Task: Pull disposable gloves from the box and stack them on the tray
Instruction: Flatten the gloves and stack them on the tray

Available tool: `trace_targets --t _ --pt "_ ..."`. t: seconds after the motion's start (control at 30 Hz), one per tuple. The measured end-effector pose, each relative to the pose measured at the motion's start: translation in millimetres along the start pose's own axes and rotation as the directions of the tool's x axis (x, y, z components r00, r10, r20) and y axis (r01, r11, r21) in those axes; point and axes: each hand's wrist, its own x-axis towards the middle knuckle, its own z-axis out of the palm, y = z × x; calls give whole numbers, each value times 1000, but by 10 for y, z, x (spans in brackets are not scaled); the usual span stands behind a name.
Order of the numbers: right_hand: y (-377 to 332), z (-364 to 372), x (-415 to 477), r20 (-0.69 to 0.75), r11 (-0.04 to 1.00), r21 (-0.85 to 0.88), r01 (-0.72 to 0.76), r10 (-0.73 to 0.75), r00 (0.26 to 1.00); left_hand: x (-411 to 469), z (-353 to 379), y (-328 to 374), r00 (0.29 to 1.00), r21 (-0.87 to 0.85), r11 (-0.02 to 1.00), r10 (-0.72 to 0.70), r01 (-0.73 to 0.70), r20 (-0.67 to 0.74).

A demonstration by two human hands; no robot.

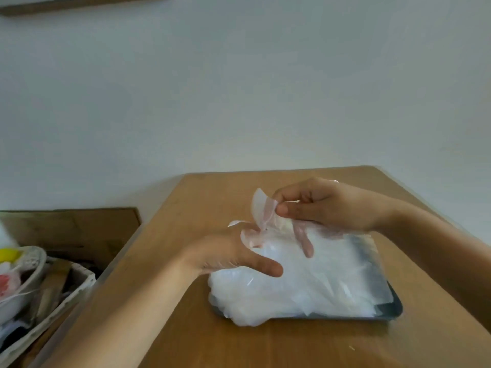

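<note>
**Lay the pinched glove down flat**

The right grip (326,205) pinches a clear glove (263,208) by its edge, just above the left grip (225,253). Film hides the left fingers, so I cannot tell whether they are clamped or loose. The stack (305,282) fills the tray (396,309) beneath both. Lower the glove slowly and smooth it flat.

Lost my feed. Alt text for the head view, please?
The right hand pinches a clear glove above a heap of gloves piled on a dark tray on a wooden table. The left hand rests on the heap, partly hidden by plastic.
</note>
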Motion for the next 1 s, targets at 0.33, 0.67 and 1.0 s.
trace_targets --t 0.33,0.67,1.0 --pt "-106 -220 -75 -71 995 29 97 -94 993 -66 -17 120 930 -344 902 330 -260 162" --pt "570 20 18 -188 953 42 -300 303 934 -87 -170 -165 955 -498 865 93 63 283" --pt "1107 163 87 -260 884 -202 -421 366 894 208 -191 -311 941 -52 940 -335 338 44"
